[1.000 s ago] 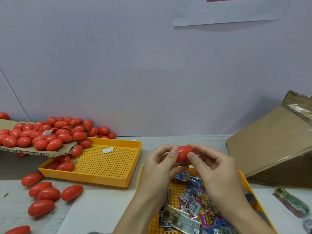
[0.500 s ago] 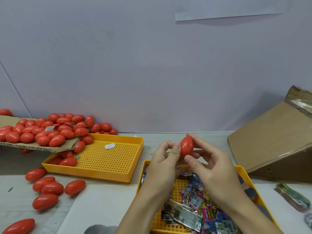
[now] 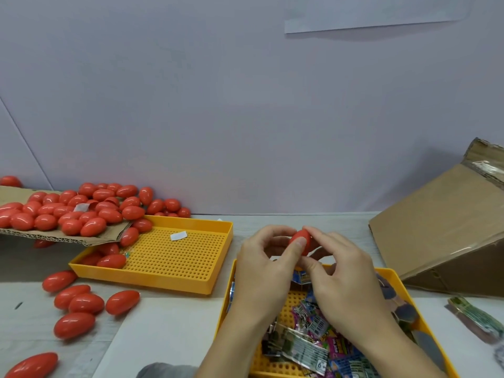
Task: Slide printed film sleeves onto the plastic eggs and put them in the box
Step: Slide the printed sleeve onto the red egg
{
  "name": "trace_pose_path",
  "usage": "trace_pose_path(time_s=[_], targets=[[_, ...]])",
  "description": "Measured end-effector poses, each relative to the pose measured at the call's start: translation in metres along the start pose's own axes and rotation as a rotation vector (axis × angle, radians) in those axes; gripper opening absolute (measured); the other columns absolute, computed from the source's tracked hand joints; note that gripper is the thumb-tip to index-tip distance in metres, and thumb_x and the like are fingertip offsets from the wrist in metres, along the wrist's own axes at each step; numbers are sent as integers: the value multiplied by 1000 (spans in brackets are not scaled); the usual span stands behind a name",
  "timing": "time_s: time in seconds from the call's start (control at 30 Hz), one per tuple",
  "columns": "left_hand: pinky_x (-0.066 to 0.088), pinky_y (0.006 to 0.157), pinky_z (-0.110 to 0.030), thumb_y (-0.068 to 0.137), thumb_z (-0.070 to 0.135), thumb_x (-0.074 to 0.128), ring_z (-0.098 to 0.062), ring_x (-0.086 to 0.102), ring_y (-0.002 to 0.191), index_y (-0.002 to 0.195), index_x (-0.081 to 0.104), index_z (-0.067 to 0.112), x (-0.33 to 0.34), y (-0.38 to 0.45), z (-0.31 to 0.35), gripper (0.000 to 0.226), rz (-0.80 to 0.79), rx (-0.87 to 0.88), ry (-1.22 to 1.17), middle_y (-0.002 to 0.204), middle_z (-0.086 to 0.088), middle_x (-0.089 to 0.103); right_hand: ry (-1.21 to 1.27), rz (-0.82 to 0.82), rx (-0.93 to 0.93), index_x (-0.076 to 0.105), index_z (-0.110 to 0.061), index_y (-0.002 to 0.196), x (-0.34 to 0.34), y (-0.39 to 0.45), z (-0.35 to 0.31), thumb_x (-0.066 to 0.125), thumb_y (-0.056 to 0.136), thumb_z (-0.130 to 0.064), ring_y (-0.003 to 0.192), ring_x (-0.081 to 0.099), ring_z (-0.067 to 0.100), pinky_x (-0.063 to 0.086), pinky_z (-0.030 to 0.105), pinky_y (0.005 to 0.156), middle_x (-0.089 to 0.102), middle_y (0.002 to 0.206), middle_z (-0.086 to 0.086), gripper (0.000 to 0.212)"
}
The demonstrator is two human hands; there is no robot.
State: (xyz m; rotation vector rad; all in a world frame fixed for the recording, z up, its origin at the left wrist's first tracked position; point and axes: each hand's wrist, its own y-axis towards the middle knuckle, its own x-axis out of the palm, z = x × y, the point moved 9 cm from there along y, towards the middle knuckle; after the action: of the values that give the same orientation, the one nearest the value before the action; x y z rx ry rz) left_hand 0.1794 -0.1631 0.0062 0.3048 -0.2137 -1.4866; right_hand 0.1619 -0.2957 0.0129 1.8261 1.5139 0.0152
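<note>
The egg point(image 3: 301, 239) held between the two hands was red-orange and shiny. The heap of eggs point(image 3: 79, 211) on the brown cardboard sheet point(image 3: 68, 237) was the same red-orange, and so were the loose eggs point(image 3: 79, 304) on the pale grey desk point(image 3: 27, 271). Both trays were yellow with rows of little holes: the far tray point(image 3: 174, 257) and the near tray point(image 3: 395, 279). The film sleeves point(image 3: 316, 339) in the near tray had many colours: pink, blue, green, black and white print. The box point(image 3: 447, 227) was plain brown. The wall point(image 3: 245, 105) was pale lilac-grey. A small white slip point(image 3: 178, 236) lay in the far tray.
</note>
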Motion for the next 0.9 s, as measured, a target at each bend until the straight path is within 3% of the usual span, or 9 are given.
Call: trace_pose_path(time_s=[0.13,0.4,0.53,0.67,0.77,0.9], targets=[[61,80,-37,92,17,68,-17,73,89,92,74,22,0,1,-7,7,-6,-72,-94,89,0,76,32,17,17,64,-27,125,-1,0,1,70,88,-21,97,61,3,53,17,69,60,103,-20,38],[59,67,-30,88,13,73,-27,74,82,89,74,8,3,0,-21,5,-43,-211,-285,92,-15,73,53,2,-2,66,-26,124,-1,0,-2,72,87,-17,105,55,-8,49,9,72,62,107,-24,38],[61,80,-42,87,9,71,-32,73,89,100,69,-2,9,-2,-27,18,-78,-309,-448,97,-21,72,90,4,-26,61,-38,120,-3,0,-8,74,83,-26,105,56,-6,50,10,68,62,105,-26,41],[57,89,-47,82,20,64,-29,71,76,109,66,-9,20,-4,-23,40,-177,-390,-641,87,-22,71,114,15,-28,62,-33,126,-4,0,-11,65,74,-47,107,58,-1,53,15,74,61,108,-24,54],[55,95,-51,82,22,62,-30,71,81,113,64,-10,21,-5,-22,45,-181,-388,-637,89,-22,71,122,22,-24,62,-32,127,-5,0,-9,67,76,-44,105,58,-1,51,13,75,60,108,-25,53],[56,93,-51,87,18,68,-38,71,99,118,64,-3,19,-6,-17,38,-173,-333,-627,106,-27,70,154,27,-12,61,-37,124,-5,0,-7,71,85,-25,109,57,-3,52,13,78,62,109,-25,42]])
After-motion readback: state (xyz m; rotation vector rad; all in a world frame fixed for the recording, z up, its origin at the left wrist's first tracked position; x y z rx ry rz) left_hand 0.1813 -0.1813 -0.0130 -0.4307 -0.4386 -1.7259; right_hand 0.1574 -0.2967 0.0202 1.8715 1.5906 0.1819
